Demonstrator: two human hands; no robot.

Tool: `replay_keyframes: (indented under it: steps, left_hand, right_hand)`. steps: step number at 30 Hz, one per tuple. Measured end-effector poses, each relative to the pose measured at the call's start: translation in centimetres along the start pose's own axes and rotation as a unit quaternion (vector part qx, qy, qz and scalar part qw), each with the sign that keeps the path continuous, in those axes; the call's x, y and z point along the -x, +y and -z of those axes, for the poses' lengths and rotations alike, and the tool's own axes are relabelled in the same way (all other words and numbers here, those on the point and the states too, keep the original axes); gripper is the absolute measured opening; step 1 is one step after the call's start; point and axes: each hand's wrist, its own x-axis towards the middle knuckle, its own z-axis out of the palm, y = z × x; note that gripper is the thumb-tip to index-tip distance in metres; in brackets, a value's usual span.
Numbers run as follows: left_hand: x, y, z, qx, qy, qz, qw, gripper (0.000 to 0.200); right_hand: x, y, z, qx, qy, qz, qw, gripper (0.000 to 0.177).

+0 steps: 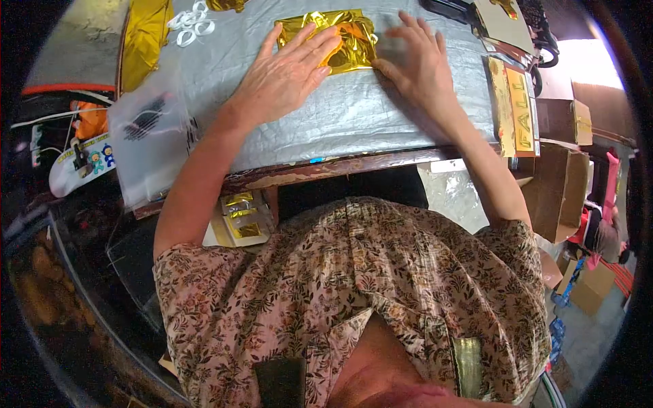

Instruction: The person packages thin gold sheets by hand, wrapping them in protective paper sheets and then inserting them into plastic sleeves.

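- Nearest you, the table [340,166] shows its worn wooden edge; a grey sheet [354,122] covers its top.
- At the table's right edge lies a gold FALL card [521,112].
- Your left hand [286,71] lies flat, fingers open and spread, pressing on the left half of the gold foil [350,34].
- Your right hand [416,64] is open too, gripping nothing: thumb touching the foil's near right edge, fingers on the sheet just beside it.
- The foil lies flat, far-middle, its long axis running left to right across you.
- Far left sit white rings [190,24].
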Motion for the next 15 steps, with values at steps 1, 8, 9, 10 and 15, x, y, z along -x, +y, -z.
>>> replay_keyframes:
  steps: [1, 8, 9, 10, 15]
  left_hand:
    - [-0.1, -0.1, 0.1, -0.006, 0.001, -0.003, 1.000, 0.052]
    - [0.0, 0.0, 0.0, 0.016, -0.010, 0.014, 1.000, 0.052]
    - [0.1, 0.0, -0.1, 0.017, -0.032, 0.025, 0.999, 0.054]
    - [0.1, -0.1, -0.1, 0.017, -0.055, 0.034, 0.998, 0.056]
    - [0.0, 0.0, 0.2, 0.010, -0.037, 0.021, 0.999, 0.055]
  right_hand:
    - [0.3, -1.1, 0.7, 0.040, 0.050, 0.050, 0.997, 0.053]
    - [3.1, -2.7, 0.0, 0.127, -0.144, 0.162, 0.968, 0.069]
    - [3.1, -2.4, 0.1, 0.129, -0.152, 0.163, 0.966, 0.069]
    - [3.1, -2.0, 0.2, 0.128, -0.155, 0.162, 0.966, 0.069]
    - [3.5, -0.1, 1.5, 0.148, -0.153, 0.164, 0.963, 0.064]
